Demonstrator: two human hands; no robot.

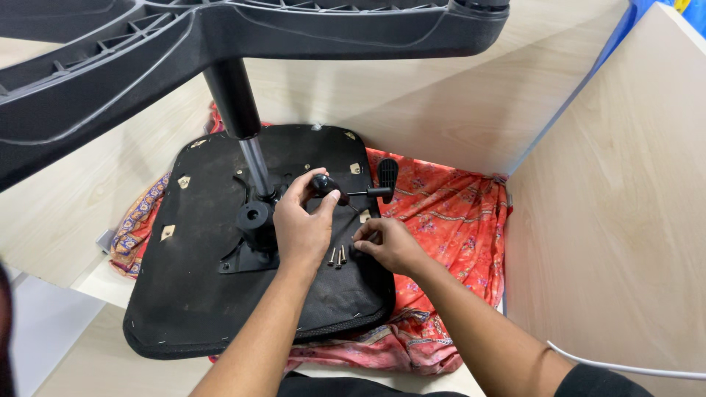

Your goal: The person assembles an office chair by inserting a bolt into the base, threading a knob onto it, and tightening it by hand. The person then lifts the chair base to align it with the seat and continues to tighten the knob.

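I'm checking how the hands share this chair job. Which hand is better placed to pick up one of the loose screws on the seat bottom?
Probably the right hand: its fingertips are already beside the screws. The left hand is busy gripping the black knob at the mechanism.

Black knob — loose screws on seat.

Just one view, head-mounted, looking steeply down and forward from close range over both forearms onto the seat. Chair base looming right under the lens, wooden walls boxing everything in.
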